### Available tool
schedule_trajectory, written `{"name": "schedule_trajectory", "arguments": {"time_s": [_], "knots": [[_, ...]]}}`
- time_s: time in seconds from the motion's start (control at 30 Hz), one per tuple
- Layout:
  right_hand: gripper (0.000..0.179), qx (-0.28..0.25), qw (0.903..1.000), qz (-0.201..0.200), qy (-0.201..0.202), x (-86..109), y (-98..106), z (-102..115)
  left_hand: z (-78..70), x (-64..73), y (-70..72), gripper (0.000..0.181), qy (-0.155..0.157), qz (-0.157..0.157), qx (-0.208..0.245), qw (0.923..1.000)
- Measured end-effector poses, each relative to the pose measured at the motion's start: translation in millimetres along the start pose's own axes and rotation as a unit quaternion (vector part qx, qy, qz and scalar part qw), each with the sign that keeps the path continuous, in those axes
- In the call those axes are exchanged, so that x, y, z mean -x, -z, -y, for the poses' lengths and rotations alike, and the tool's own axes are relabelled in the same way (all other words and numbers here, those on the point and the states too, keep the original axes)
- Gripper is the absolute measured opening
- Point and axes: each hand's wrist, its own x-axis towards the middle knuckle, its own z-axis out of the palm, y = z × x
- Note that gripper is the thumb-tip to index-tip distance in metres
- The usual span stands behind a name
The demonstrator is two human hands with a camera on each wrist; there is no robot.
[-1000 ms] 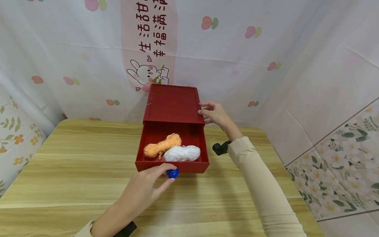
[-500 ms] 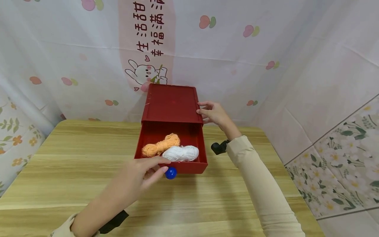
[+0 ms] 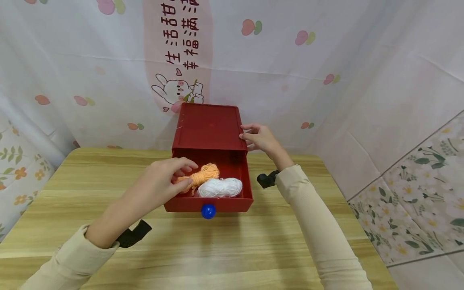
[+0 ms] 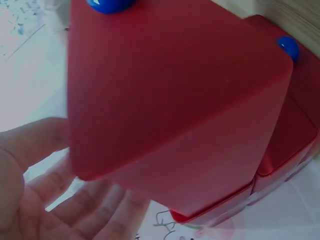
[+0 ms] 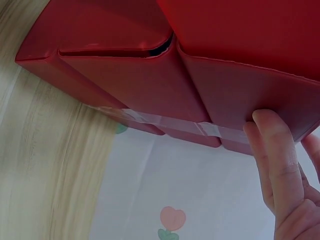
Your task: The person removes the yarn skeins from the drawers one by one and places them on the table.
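A red drawer cabinet (image 3: 210, 127) stands at the back of the table, its top drawer (image 3: 232, 204) pulled out. Inside lie a skein of orange yarn (image 3: 207, 172) and a skein of white yarn (image 3: 221, 188), side by side. On the drawer front sits a round blue knob (image 3: 208, 211). My left hand (image 3: 156, 181) hovers over the drawer's left edge, fingers loosely bent, overlapping the orange yarn's left end; nothing is in its grasp. With straight fingertips, my right hand (image 3: 264, 140) touches the cabinet's right side wall, also seen beside my right hand (image 5: 282, 170) in the right wrist view.
Lower drawers with another blue knob (image 4: 288, 47) show beneath in the left wrist view. Clear tape (image 5: 165, 122) runs across the cabinet's side. A printed curtain (image 3: 275, 88) hangs close behind. The wood-grain table (image 3: 232, 249) extends in front and to both sides.
My left hand has let go of the blue knob and moved up and left to the drawer's left edge. The right hand stays on the cabinet's side; the drawer stays out.
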Motion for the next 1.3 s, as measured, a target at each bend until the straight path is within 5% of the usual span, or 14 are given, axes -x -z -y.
{"name": "schedule_trajectory", "arguments": {"time_s": [0.37,0.57,0.97,1.3], "knots": [[0.044,0.011,0.9999,0.002,-0.002,-0.9,-1.0,1.9,1.4,-25.4,-12.0,0.044,0.021,0.118,-0.097,0.9881],[0.044,0.013,0.9999,0.003,0.0,-1.1,0.2,0.0,2.1,-31.4,-19.7,0.042,0.023,0.148,-0.131,0.9801],[0.043,0.004,1.0,0.003,-0.006,-0.7,-1.7,2.4,6.5,-35.4,-24.4,0.037,0.016,0.134,-0.115,0.984],[0.043,-0.001,0.9999,-0.006,-0.008,-0.2,-0.2,1.2,3.0,-27.1,-7.7,0.037,-0.006,0.045,-0.081,0.9957]]}}
